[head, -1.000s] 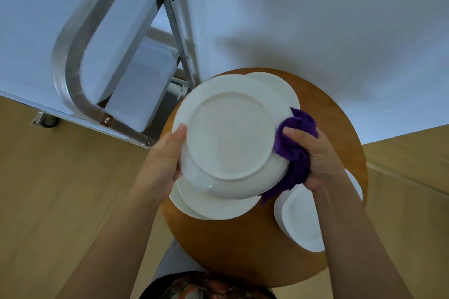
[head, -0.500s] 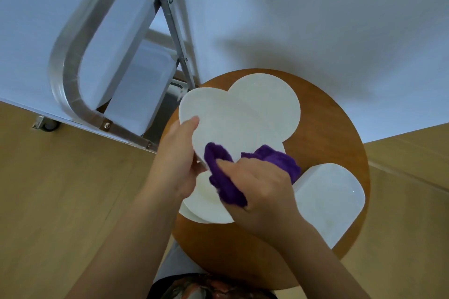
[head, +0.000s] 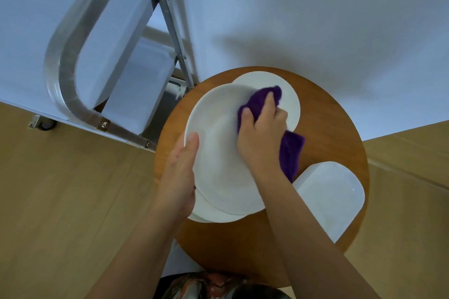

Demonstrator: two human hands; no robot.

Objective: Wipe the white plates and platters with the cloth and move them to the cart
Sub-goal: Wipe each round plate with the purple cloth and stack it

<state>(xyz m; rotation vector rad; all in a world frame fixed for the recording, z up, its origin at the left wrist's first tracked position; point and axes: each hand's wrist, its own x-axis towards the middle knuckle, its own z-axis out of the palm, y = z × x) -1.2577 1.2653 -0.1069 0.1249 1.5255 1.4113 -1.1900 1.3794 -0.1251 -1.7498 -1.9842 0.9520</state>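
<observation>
The left hand (head: pixel 181 177) clasps the left rim of a large round white plate (head: pixel 218 153), its thumb lying over the rim's upper face and the other fingers hidden beneath. The plate is held above a round wooden bench (head: pixel 328 128); whether it is lifted clear of what lies under it cannot be told. The right hand (head: pixel 261 133) is closed around a purple cloth (head: pixel 289 153), fingers curled into the bunched fabric and pressing it against the plate's upper right part. One end of the cloth sticks out beyond the fingertips, and the other hangs down past the heel of that hand. Just beyond the right hand's fingers, a second round plate (head: pixel 290 102) lies on the bench, partly covered by the held plate. Under the left hand's wrist, the edge of another white plate (head: pixel 211 216) shows below the held one. To the right of the right forearm, a white platter (head: pixel 332 196) with rounded corners rests on the bench. Beyond the left hand stands the cart (head: pixel 60 75), its metal frame bent into a loop, with white bins (head: pixel 136 90) on its shelves.
</observation>
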